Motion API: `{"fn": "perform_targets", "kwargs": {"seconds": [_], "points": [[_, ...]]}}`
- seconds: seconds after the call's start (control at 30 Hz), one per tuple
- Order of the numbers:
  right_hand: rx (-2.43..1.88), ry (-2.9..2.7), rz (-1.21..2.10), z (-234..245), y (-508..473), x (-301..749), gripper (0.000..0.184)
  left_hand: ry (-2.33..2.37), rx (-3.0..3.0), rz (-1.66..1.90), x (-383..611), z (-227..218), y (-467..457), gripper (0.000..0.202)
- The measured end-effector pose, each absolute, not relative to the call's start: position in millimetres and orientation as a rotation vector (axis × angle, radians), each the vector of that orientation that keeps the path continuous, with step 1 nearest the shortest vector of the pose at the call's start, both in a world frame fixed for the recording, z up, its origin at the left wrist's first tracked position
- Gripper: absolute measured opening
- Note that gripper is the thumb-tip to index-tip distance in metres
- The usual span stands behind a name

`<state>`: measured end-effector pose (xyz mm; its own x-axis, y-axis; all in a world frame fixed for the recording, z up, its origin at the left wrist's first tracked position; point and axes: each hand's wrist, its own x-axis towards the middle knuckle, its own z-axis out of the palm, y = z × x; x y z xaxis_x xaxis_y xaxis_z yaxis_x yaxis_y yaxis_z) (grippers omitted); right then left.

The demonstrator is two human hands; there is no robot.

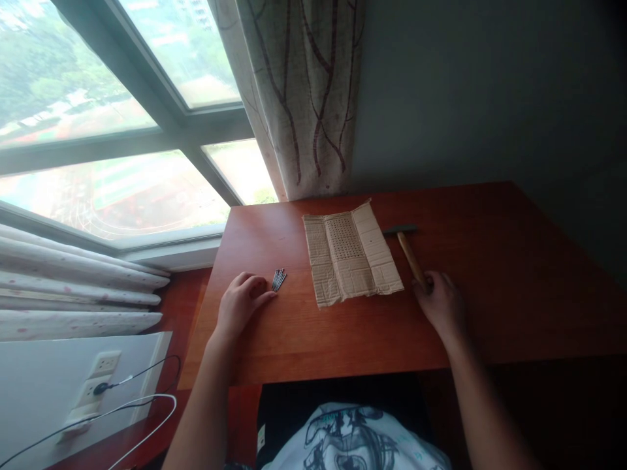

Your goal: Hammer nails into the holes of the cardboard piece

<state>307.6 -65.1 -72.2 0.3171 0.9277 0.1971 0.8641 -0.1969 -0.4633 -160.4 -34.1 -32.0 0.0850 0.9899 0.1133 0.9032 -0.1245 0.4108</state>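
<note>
A hammer lies on the wooden table (304, 339), its dark head pointing away and its wooden handle (410, 256) running back toward me. My right hand (441, 300) is closed around the end of that handle. A small bunch of several metal nails (279, 280) rests at the left of the table. Beside them is my left hand (243, 300), with the thumb and curled fingers apart and nothing seen between them. Between both hands lies a creased sheet of cardboard (382, 261), with a grid of dark holes in its middle.
A window (147, 189) and a patterned curtain (308, 98) stand behind the table at the left. A second curtain (73, 287) hangs lower left, above a wall socket (93, 390) with plugged cables. A dark wall (465, 98) rises behind the table.
</note>
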Motion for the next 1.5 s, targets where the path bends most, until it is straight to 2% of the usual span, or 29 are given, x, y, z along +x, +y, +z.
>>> {"fn": "perform_targets", "kwargs": {"seconds": [0.53, 0.8, 0.97, 1.1, 1.17, 1.3, 1.4, 1.5], "points": [[-2.098, -1.583, 0.166, -70.8, -65.1, 306.7, 0.036, 1.876, 2.171, 0.574, -159.3, -35.1, -22.7, 0.034], [-2.105, -1.586, 0.168, -71.5, -64.7, 306.5, 0.035, 2.096, 2.109, 0.586, -136.4, -41.4, -30.9, 0.041], [-2.127, -1.615, 0.187, -69.2, -60.7, 304.9, 0.031, 2.147, 1.907, 1.029, -109.1, -34.1, -37.5, 0.035], [-2.051, -1.576, 0.223, -58.5, -47.4, 295.9, 0.038, 1.88, 1.591, 1.225, -75.7, -22.7, -37.2, 0.034], [-1.899, -1.48, 0.351, -48.0, -36.6, 285.0, 0.045, 1.686, 1.403, 1.163, -59.7, -18.7, -31.1, 0.043], [-1.515, -1.231, 0.959, -22.2, -10.9, 254.8, 0.05, 1.331, 1.085, 1.037, -36.7, -13.9, -11.5, 0.058], [-1.317, -1.122, 1.316, -7.5, 5.2, 236.6, 0.053, 1.168, 1.045, 0.971, -27.0, -11.5, -0.3, 0.062], [-1.213, -1.026, 1.476, -0.9, 13.6, 227.7, 0.055, 1.107, 1.064, 0.961, -21.9, -12.4, 2.9, 0.061]]}}
